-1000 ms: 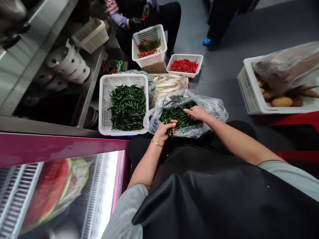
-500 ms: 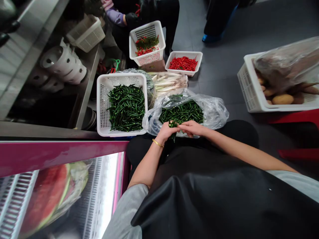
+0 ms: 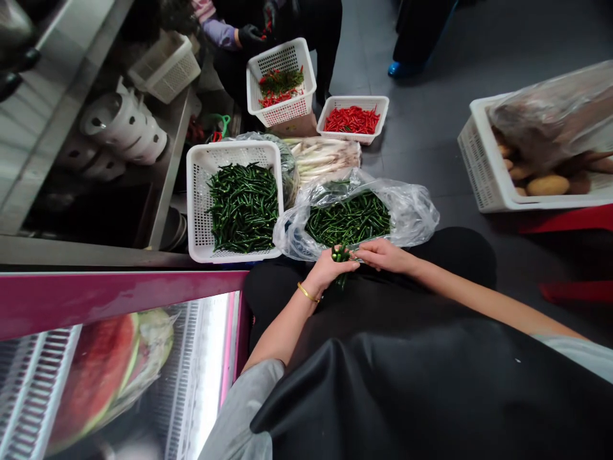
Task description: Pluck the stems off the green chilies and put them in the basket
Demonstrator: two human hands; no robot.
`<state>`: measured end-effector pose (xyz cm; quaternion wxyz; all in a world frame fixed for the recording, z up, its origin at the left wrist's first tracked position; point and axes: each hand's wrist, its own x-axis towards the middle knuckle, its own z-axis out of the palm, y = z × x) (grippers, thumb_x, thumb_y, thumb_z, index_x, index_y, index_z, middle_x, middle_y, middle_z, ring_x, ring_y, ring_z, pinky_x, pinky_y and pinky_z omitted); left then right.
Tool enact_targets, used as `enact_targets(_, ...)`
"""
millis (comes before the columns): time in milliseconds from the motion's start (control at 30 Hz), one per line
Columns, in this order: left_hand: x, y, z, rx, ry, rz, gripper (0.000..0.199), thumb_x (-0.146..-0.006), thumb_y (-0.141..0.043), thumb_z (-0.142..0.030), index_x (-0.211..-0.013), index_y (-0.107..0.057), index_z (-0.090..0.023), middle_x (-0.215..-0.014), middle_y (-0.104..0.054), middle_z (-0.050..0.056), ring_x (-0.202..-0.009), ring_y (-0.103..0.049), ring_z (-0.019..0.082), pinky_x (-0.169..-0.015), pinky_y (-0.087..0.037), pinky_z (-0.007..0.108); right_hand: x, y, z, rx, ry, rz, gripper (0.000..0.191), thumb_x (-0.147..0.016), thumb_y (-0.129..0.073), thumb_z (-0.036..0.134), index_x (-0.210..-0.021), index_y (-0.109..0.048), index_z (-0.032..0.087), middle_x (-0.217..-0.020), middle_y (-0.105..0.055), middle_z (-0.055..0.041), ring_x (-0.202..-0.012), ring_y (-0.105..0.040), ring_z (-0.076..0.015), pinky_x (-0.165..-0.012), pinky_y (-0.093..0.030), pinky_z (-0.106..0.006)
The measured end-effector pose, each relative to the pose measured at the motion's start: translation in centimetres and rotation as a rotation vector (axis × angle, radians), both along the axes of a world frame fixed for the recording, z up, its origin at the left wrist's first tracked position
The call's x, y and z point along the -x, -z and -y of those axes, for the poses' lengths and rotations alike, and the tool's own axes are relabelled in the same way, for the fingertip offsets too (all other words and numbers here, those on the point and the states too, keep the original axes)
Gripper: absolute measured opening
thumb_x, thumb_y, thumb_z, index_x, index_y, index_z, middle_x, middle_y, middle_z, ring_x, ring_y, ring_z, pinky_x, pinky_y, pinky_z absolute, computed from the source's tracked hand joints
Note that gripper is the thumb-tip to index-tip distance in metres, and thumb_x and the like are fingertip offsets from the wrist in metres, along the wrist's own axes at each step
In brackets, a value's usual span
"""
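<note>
My left hand point(image 3: 325, 269), with a gold bangle at the wrist, is closed round a small bunch of green chillies point(image 3: 340, 254). Their ends poke out above and below the fist. Close against it on the right, my right hand point(image 3: 383, 255) has its fingers pinched together at the bunch; what the fingertips grip is too small to make out. Just beyond both hands lies an opened clear plastic bag point(image 3: 412, 214) with many loose green chillies point(image 3: 352, 220) in it. To its left stands a white basket point(image 3: 195, 191) heaped with green chillies point(image 3: 244, 207).
Behind the bag lie spring onions point(image 3: 325, 156). Two white baskets with red chillies point(image 3: 352, 120) stand farther back, near a co-worker's black-gloved hand point(image 3: 251, 35). At right is a crate point(image 3: 483, 172) of potatoes point(image 3: 547, 185). A pink-edged display case point(image 3: 119, 294) borders my left.
Both my hands have moved slightly right and toward me, still together at the chilli bunch. The co-worker's gloved hands at the back have shifted.
</note>
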<state>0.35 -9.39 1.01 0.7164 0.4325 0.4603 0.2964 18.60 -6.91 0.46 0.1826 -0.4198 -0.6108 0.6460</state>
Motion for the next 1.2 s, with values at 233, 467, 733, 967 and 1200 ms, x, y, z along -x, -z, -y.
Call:
enact_targets(233,1.7,-2.4,-3.3,-0.093,-0.632,0.07,0.03,-0.062,-0.076,-0.032,-0.076,-0.053,-0.019,-0.058,-0.047,-0.006,-0.049,-0.043,0.006,-0.05,-0.035,0.021,-0.6,-1.2,1.1,-0.2,0.3,0.016,0.048,-0.091,-0.038,0.055,-0.057,-0.042,0.021,-0.048,-0.045,0.0021,-0.045,-0.043,-0.0103,-0.051,-0.038,-0.025)
enact_targets(467,0.1,-1.1,-7.6,0.085,-0.571,0.088,0.038,-0.057,-0.079,-0.036,-0.078,-0.053,-0.017,-0.06,-0.05,-0.005,-0.051,-0.048,0.007,-0.052,-0.039,0.022,-3.7,2.8,-7.8,-0.704,-0.127,0.934,0.029,-0.092,-0.041,0.03,-0.106,-0.064,0.02,-0.099,-0.059,-0.0135,-0.078,-0.056,-0.0202,-0.062,-0.035,-0.028)
enact_targets(733,-3.7,1.7,-10.6,-0.385,-0.119,-0.419,0.029,-0.055,-0.078,-0.014,-0.076,-0.059,-0.02,-0.073,-0.06,0.0,-0.077,-0.056,0.019,-0.076,-0.041,0.027,-3.8,3.0,-10.7,-0.835,-0.297,0.904,0.035,-0.094,-0.037,0.033,-0.099,-0.068,0.019,-0.102,-0.058,-0.0126,-0.081,-0.055,-0.0196,-0.061,-0.033,-0.029)
enact_targets(967,-4.6,3.5,-11.3,-0.388,-0.052,-0.511,0.031,-0.056,-0.075,-0.007,-0.079,-0.058,-0.021,-0.067,-0.055,0.0,-0.078,-0.058,0.023,-0.078,-0.039,0.029,-3.3,3.2,-11.2,-0.845,-0.349,0.902,0.03,-0.092,-0.039,0.025,-0.098,-0.066,0.014,-0.107,-0.058,-0.016,-0.086,-0.057,-0.0222,-0.064,-0.034,-0.03)
enact_targets(1200,-2.6,0.1,-12.9,-0.473,0.006,-0.442,0.024,-0.059,-0.075,-0.011,-0.077,-0.06,-0.017,-0.073,-0.059,0.002,-0.077,-0.055,0.019,-0.077,-0.037,0.026,-3.9,-0.3,-14.2,-0.709,-0.223,0.674,0.039,-0.091,-0.043,0.049,-0.088,-0.066,0.017,-0.092,-0.065,-0.01,-0.079,-0.057,-0.0194,-0.069,-0.037,-0.031)
